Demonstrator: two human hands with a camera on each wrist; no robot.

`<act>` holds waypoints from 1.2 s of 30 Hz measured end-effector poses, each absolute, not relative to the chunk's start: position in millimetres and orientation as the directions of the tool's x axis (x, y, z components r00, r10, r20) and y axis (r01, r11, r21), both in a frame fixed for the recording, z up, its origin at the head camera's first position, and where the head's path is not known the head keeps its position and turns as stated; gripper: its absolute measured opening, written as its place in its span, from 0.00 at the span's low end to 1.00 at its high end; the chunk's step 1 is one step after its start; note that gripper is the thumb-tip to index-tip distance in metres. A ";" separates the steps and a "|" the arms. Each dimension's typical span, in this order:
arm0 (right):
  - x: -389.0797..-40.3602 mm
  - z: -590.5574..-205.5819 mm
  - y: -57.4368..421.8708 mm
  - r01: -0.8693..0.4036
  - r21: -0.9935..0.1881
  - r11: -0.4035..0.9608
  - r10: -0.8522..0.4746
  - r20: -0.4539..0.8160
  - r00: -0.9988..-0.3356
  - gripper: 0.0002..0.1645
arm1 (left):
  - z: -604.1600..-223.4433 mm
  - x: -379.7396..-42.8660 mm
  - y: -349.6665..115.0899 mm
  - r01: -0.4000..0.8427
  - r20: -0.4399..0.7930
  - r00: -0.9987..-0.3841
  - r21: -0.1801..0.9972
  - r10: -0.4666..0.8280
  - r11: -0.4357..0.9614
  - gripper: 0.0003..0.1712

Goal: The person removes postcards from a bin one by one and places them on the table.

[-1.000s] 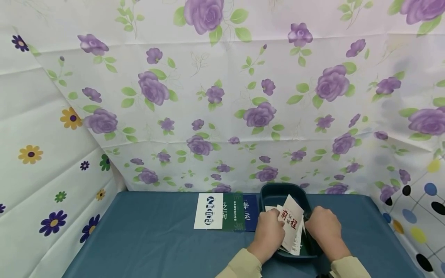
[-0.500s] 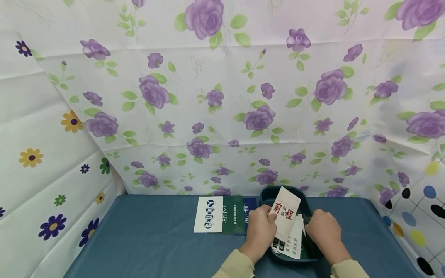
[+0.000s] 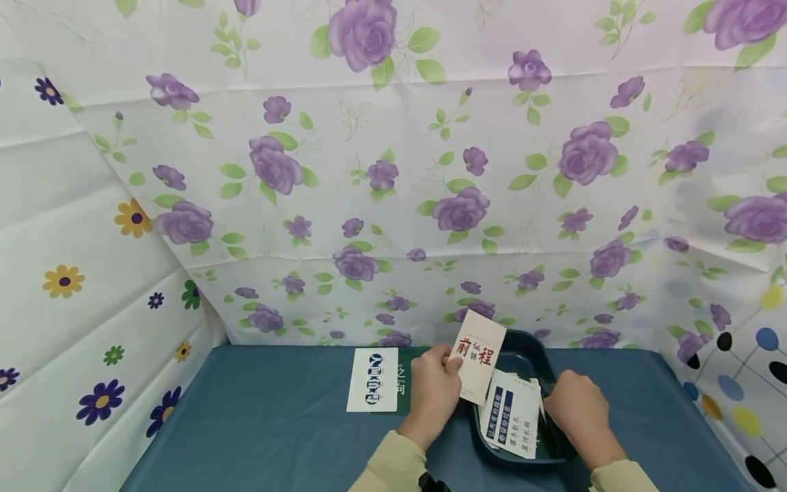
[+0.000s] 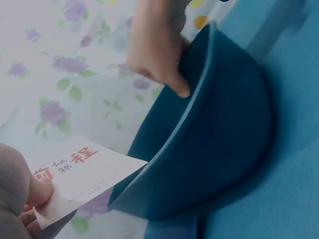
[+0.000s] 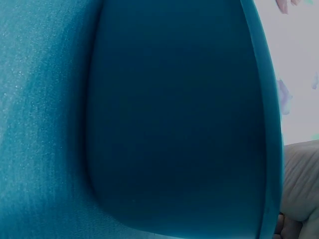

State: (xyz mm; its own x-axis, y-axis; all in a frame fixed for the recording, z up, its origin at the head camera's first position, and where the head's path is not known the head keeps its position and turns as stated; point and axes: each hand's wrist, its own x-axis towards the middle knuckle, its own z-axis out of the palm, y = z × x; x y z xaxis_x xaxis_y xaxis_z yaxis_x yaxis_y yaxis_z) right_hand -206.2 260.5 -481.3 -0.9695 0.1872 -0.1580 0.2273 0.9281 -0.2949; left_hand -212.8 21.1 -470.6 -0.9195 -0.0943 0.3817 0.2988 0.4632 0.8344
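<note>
My left hand (image 3: 433, 389) pinches a cream card (image 3: 476, 359) with red characters between thumb and fingers, raised above the left rim of a dark teal plastic bin (image 3: 522, 461). In the left wrist view that card (image 4: 82, 174) has a corner at the bin's rim. At the right side of the bin is my right hand (image 3: 578, 410), curled over the rim. Its thumb shows against the bin in the left wrist view; the other fingers are mostly hidden. Several printed cards (image 3: 513, 417) lie fanned inside the bin.
A white card (image 3: 373, 379) overlaps a green card (image 3: 404, 369) on the blue tablecloth (image 3: 277, 424), left of the bin. A blue card (image 4: 172, 229) shows below the bin in the left wrist view. Floral sheets (image 3: 369, 157) hang behind and beside the table.
My left hand has lifted the red-lettered card up and leftward, away from the cards in the bin, which now show more. The right hand stays at the bin's right rim.
</note>
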 end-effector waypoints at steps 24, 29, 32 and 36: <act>-206.0 -483.3 263.5 0.236 -0.282 0.930 0.193 -0.170 -0.966 0.16 | -460.4 -222.1 -52.8 0.223 0.413 -0.869 0.819 -0.273 0.529 0.07; -205.6 -482.8 262.9 0.236 -0.293 0.926 0.193 -0.169 -0.967 0.14 | -460.9 -223.4 -68.7 0.185 0.409 -0.857 0.812 -0.313 0.554 0.08; -206.1 -482.4 262.2 0.236 -0.294 0.926 0.192 -0.170 -0.967 0.14 | -462.3 -224.6 -77.0 0.160 0.412 -0.843 0.807 -0.347 0.569 0.08; -207.6 -482.8 262.0 0.237 -0.295 0.926 0.193 -0.170 -0.966 0.14 | -463.2 -224.7 -87.9 0.147 0.411 -0.832 0.811 -0.373 0.566 0.09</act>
State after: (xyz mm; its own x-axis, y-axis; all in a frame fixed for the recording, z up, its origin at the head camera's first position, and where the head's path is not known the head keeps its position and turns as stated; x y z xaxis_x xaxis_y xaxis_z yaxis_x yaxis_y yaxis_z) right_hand -207.6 262.0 -482.8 -0.9663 0.1930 -0.1701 0.2369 0.9255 -0.2955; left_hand -224.7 -87.9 -463.2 -0.8318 -0.3728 0.4113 0.1472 0.5662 0.8110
